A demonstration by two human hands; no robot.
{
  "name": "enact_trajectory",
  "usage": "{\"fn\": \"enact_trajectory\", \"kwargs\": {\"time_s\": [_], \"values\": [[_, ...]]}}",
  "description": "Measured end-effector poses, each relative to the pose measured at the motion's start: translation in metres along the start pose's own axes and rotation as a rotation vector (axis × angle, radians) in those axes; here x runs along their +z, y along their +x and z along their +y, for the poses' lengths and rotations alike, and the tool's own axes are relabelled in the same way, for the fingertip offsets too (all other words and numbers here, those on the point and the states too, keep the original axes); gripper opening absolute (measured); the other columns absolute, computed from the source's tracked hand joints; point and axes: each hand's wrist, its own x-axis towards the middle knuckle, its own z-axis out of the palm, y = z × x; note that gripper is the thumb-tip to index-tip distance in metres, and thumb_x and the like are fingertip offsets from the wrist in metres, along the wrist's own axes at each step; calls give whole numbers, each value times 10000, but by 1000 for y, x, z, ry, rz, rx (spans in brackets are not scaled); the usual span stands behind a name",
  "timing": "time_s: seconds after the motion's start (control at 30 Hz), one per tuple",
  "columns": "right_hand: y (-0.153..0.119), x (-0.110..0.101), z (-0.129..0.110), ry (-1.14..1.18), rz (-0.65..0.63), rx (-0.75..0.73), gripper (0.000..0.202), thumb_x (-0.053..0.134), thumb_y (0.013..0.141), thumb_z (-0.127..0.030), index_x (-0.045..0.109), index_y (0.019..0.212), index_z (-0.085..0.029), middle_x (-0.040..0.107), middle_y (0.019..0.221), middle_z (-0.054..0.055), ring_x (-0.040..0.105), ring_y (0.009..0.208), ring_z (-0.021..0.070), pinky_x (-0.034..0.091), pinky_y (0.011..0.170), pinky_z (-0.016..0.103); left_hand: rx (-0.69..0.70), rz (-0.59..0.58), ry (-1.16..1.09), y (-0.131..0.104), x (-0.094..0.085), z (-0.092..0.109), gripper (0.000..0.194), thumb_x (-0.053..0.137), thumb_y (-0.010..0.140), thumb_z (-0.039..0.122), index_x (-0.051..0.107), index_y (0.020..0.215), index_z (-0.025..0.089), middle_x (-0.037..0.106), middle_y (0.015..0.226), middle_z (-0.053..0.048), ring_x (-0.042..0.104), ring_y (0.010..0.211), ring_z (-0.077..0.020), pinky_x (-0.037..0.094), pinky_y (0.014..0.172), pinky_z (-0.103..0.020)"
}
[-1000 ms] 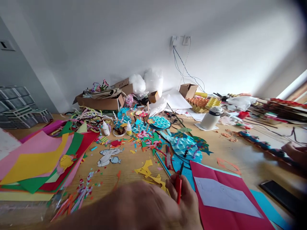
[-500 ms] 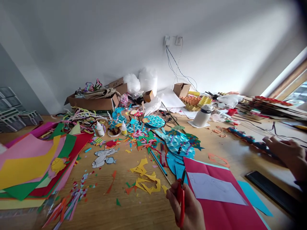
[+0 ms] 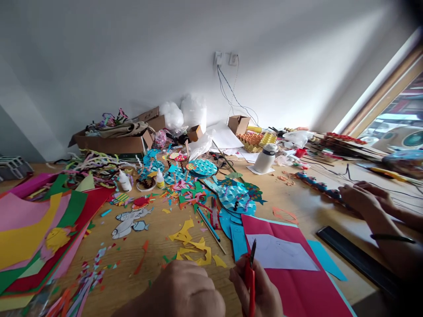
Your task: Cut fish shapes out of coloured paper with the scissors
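My right hand, low in the centre, is closed around red-handled scissors, whose dark blades point up and away. Beside it on the left, my left hand is curled with its knuckles up; what its fingers hold, if anything, is hidden. Just right of the scissors lies a folded dark pink sheet with a white paper bearing a faint drawing on top. Yellow paper scraps lie beyond my left hand.
Another person's hands touch a row of blue pieces at right, near a long black object. Coloured sheets cover the left. Blue woven paper discs, glue bottles and a white flask stand or lie farther back.
My left hand has come into view at the bottom, left of the scissors. The view has turned slightly right, and both of the other person's hands now show.
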Motion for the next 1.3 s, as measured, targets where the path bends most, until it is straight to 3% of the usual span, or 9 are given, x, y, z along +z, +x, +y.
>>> {"fn": "enact_trajectory", "kwargs": {"time_s": [0.13, 0.27, 0.4, 0.57, 0.7, 0.9, 1.03, 1.13, 1.3], "values": [[-3, -3, 7, 29, 6, 2, 215, 629, 719, -378, 573, 779, -179, 622, 641, 29, 590, 540, 152, 497, 526, 205, -28, -43, -52, 10, 5, -16, 293, 467, 829, 255, 641, 1060, 304, 625, 624, -27, 540, 556, -167, 406, 579, -258], [-8, -2, 8, -39, 119, 12, 273, 583, 742, -457, 567, 758, -185, 589, 588, 15, 541, 509, 138, 441, 470, 191, -170, -52, -169, 18, 10, -36, 262, 421, 823, 163, 674, 867, 214, 627, 663, -39, 564, 618, -150, 429, 605, -239], [-11, -7, 8, -110, 204, 67, 323, 542, 754, -511, 564, 754, -188, 578, 568, 3, 522, 498, 130, 421, 471, 185, -505, 57, -520, 22, 22, -49, 121, 556, 751, 227, 668, 764, 183, 632, 696, -38, 587, 663, -162, 462, 629, -267], [-4, -45, 24, -305, 208, 161, 315, 537, 728, -513, 573, 775, -204, 615, 575, 9, 552, 513, 158, 420, 463, 203, -764, 101, -1074, 24, 40, -50, 290, 593, 731, 180, 634, 1018, 173, 630, 1052, -97, 559, 1033, -214, 420, 897, -332], [4, -81, 39, -528, 117, 275, 253, 525, 726, -466, 562, 765, -219, 636, 584, 11, 576, 521, 182, 402, 451, 226, -869, 38, -1253, 34, 57, -48, 366, 598, 696, 95, 604, 1059, 144, 586, 1130, -126, 550, 1065, -203, 404, 926, -321], [10, -94, 42, -767, 56, 321, 193, 465, 738, -414, 525, 721, -231, 604, 542, 5, 568, 505, 198, 345, 438, 244, -673, -201, -908, 68, 80, -52, 389, 486, 746, 126, 539, 1132, 147, 554, 1204, -137, 558, 1072, -196, 435, 898, -318], [10, -86, 43, -845, 64, 290, 180, 458, 745, -371, 546, 798, -223, 647, 611, 29, 593, 537, 210, 332, 453, 248, -555, -265, -631, 101, 97, -67, 350, 491, 776, 91, 543, 1120, 134, 586, 1164, -132, 551, 1069, -210, 457, 854, -327], [8, -81, 45, -897, 56, 301, 166, 453, 758, -346, 544, 818, -221, 663, 638, 40, 618, 592, 229, 319, 457, 244, -426, -292, -320, 123, 114, -80, 275, 554, 820, 229, 560, 1087, 163, 570, 1170, -92, 546, 1040, -234, 453, 861, -447], [4, -79, 48, -931, 46, 329, 152, 424, 791, -320, 520, 834, -209, 676, 696, 56, 635, 658, 243, 335, 480, 245, -240, -350, 109, 135, 138, -90, 310, 528, 842, 288, 534, 1133, 182, 551, 1189, -87, 565, 996, -227, 476, 825, -448]]}}
